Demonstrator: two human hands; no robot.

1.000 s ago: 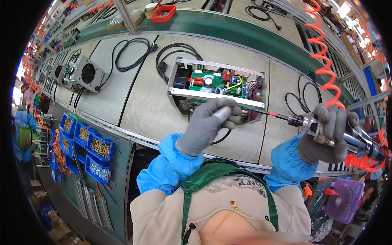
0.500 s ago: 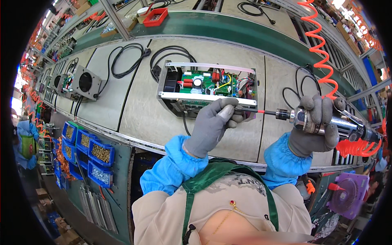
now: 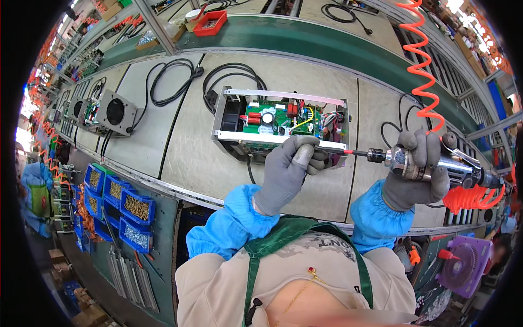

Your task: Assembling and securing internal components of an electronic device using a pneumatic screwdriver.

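Note:
My right hand (image 3: 417, 171) is wrapped round a silver air screwdriver (image 3: 457, 170), held level with its long bit (image 3: 359, 153) pointing left. My left hand (image 3: 289, 171) is closed, its thumb and fingers pinching the bit's front part at the right end of the chassis. Any screw at the tip is hidden by the glove. The open metal chassis (image 3: 283, 140) lies on the bench, with a green circuit board (image 3: 280, 115), a black fan (image 3: 233, 114) and bundled wires (image 3: 332, 119) inside. Its near rail (image 3: 256, 137) runs up to my left fingers.
A coiled orange air hose (image 3: 422, 71) hangs at the right. Black cables (image 3: 234, 68) lie behind the chassis. Another fan unit (image 3: 115, 111) sits to the left. Blue screw bins (image 3: 136, 207) stand lower left, a red tray (image 3: 210, 23) at the back, a purple fan (image 3: 466, 264) lower right.
The chassis has shifted slightly right and toward me, while the screwdriver has moved a little left. Both hands keep their hold.

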